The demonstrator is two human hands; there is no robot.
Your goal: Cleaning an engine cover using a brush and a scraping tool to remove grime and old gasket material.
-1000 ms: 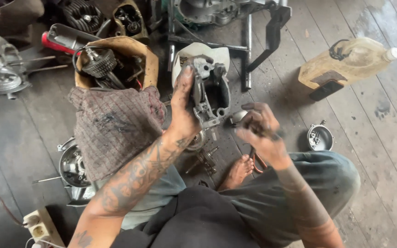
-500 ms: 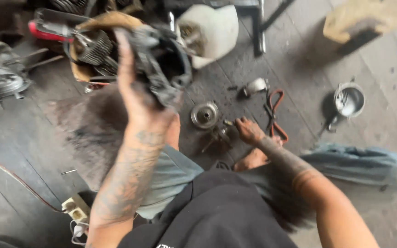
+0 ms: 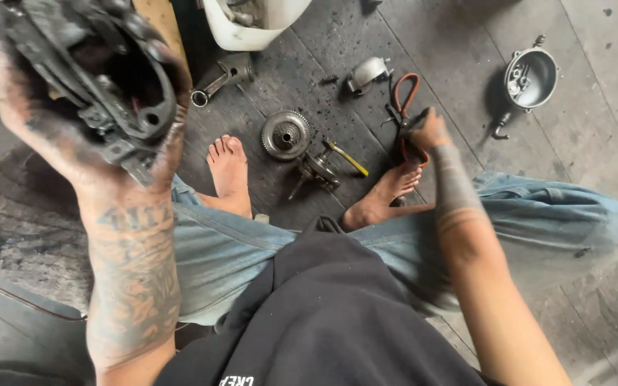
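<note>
My left hand [image 3: 59, 136] is raised close to the camera and grips a greasy black engine casing [image 3: 101, 64]. My right hand [image 3: 427, 132] reaches down to the plank floor and closes on red-handled pliers [image 3: 405, 107] lying by my right foot. A round toothed gear [image 3: 286, 134] and a small shaft part with a yellow-handled tool [image 3: 327, 166] lie on the floor between my bare feet.
A white plastic container [image 3: 252, 21] stands at the top. A metal ring spanner [image 3: 219, 78] lies under it. A small metal cap [image 3: 366, 71] sits near the pliers. A round metal bowl with small parts [image 3: 531, 75] stands at the upper right. A dirty rag [image 3: 16, 221] lies left.
My left hand has lifted the engine casing up toward the camera. My right hand has moved right and down onto the red-handled pliers. The view has tilted down.
</note>
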